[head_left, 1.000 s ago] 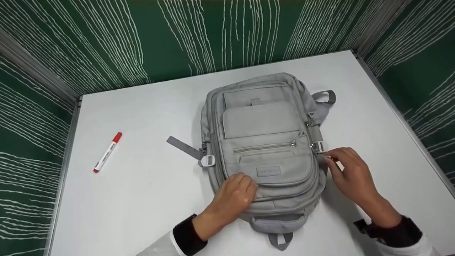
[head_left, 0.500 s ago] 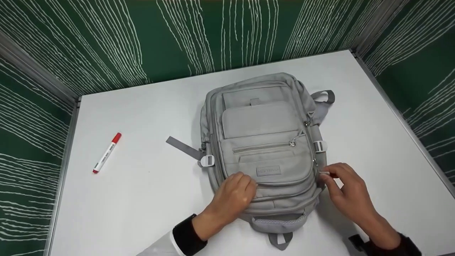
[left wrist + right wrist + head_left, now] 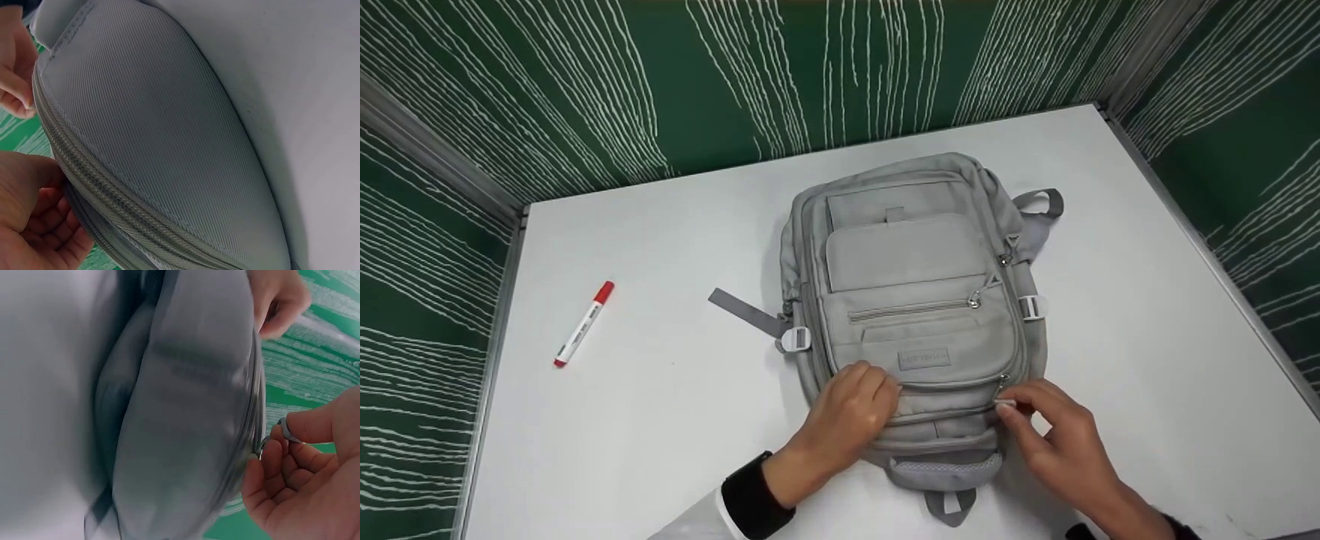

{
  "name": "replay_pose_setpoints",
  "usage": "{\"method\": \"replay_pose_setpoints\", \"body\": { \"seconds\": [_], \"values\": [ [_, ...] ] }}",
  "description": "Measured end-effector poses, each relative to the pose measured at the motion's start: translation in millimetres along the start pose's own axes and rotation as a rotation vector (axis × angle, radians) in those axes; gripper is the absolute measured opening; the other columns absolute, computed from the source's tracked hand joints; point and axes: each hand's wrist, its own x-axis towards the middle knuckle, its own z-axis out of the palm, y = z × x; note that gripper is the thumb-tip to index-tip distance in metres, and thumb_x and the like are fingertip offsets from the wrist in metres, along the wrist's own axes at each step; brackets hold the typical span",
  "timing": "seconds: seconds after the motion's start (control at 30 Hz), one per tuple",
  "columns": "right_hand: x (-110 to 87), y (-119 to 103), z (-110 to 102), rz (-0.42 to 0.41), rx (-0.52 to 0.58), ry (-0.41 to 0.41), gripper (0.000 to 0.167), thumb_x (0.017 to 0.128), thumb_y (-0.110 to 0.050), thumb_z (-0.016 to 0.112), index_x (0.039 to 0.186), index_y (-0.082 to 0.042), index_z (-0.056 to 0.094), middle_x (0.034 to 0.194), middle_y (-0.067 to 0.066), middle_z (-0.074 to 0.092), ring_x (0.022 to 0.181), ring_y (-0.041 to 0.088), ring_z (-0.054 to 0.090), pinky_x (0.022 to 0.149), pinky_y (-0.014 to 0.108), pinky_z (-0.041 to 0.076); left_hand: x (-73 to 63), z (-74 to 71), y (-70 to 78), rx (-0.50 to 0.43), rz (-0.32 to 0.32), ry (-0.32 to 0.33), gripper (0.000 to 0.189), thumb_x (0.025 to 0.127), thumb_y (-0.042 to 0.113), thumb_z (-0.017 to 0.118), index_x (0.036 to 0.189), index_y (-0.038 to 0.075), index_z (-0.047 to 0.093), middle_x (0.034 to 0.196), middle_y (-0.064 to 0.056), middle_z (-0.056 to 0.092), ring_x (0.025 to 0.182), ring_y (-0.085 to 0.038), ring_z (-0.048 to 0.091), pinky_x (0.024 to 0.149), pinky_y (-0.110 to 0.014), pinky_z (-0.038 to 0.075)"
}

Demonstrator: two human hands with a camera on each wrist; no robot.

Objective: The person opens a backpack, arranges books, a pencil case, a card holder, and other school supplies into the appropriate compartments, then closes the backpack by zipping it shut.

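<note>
A grey backpack (image 3: 911, 255) lies front side up on the white table (image 3: 660, 435). My left hand (image 3: 851, 412) grips the bag's lower left edge beside the zipper seam; in the left wrist view its thumb (image 3: 42, 169) and curled fingers hold the fabric edge. With thumb and fingers, my right hand (image 3: 1057, 435) pinches a zipper pull (image 3: 285, 430) at the lower right corner of the front compartment. The zipper slider (image 3: 1004, 378) shows just above the pull in the head view. Below both hands is the padded lower end (image 3: 949, 472) with its small loop.
A red-capped marker (image 3: 585, 324) lies on the left part of the table. A loose strap (image 3: 746, 311) sticks out from the bag's left side, and a strap loop (image 3: 1042, 204) from its right. Green walls with white lines (image 3: 720, 82) stand behind and at both sides.
My right hand has drawn the zipper pull down the bag's right side and round towards the lower corner. My left hand keeps its grip in the same place.
</note>
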Motion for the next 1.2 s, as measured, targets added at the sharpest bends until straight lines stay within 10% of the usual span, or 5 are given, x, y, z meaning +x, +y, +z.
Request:
{"method": "replay_pose_setpoints", "body": {
  "seconds": [0.5, 1.2],
  "values": [
    [1.1, -26.3, 49.3, 0.034, 0.162, -0.061, 0.02, 0.073, 0.004, 0.067, 0.087, -0.01, 0.066, 0.082, -0.004, 0.061, 0.065, 0.009, 0.054, 0.055, 0.015, 0.043, 1.2, -3.0, 1.1, -0.006, -0.005, -0.014, 0.015, 0.086, 0.008, 0.051, 0.076, 0.004, 0.06, 0.073, -0.003, 0.052, 0.068, -0.015, 0.048, 0.06, -0.026, 0.041],
    [18.5, -53.3, 59.7, 0.013, 0.216, -0.037, 0.024, 0.069, 0.004, 0.07, 0.09, -0.008, 0.068, 0.086, -0.001, 0.064, 0.07, 0.014, 0.06, 0.056, 0.018, 0.048, -2.3, -10.3, 14.8, -0.045, 0.04, 0.014, 0.025, 0.079, 0.018, 0.052, 0.094, 0.002, 0.062, 0.083, -0.004, 0.058, 0.073, -0.018, 0.051, 0.067, -0.029, 0.043]
  ]
}}
